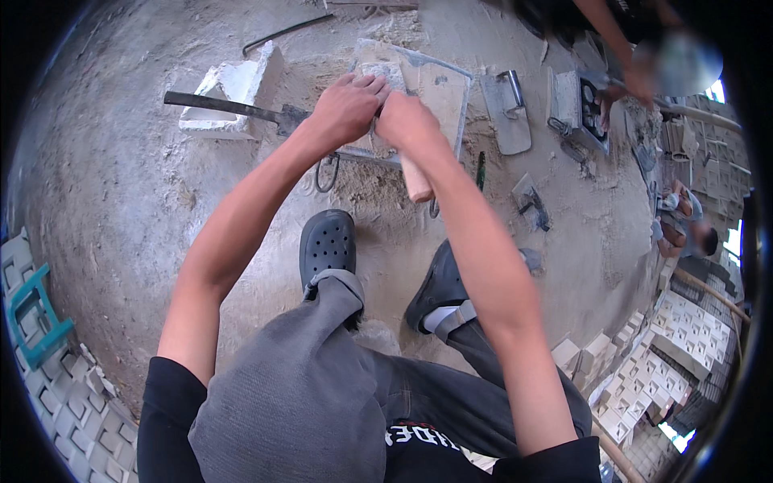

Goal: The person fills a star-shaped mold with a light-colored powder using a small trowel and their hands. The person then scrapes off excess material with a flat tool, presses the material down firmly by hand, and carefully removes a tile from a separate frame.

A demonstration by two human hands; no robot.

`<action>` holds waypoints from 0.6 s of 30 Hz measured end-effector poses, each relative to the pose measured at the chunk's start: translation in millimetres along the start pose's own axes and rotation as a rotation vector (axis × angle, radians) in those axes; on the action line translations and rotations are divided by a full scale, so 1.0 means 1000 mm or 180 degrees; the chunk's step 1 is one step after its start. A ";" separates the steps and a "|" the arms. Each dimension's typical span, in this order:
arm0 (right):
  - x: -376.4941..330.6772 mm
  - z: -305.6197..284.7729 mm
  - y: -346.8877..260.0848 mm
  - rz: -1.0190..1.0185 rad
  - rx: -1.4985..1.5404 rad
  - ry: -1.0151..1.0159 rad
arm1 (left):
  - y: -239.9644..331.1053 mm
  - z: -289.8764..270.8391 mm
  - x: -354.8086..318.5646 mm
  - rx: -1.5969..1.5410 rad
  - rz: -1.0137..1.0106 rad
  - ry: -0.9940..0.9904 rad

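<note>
We see both hands meeting over the square mould frame on the sandy ground ahead of our feet. The left hand presses flat on its fill; the right hand, equally near, is clenched around a wooden handle whose long axis points back toward us.

bare ground left of hands, white block, trowel flanking mould

The clogs are black with small holes, the trousers grey, the tool handle pale wood, the stool teal, the floor dusty grey-brown.
</note>
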State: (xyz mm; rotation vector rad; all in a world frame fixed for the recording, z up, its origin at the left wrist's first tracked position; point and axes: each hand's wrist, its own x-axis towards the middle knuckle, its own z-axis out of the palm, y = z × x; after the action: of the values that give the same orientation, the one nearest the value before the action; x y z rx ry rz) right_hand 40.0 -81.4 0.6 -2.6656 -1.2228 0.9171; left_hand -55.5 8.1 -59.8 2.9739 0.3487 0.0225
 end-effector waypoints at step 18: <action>-0.143 0.069 0.022 0.0216 0.0138 -0.0235 | 0.103 0.009 -0.125 -0.0273 -0.0033 0.0007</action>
State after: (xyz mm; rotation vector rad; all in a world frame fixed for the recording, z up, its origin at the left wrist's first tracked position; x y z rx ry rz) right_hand -55.5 -210.6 7.4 -2.6770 -1.1185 1.0480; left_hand -153.1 -121.0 -53.3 2.8876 0.3542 0.0386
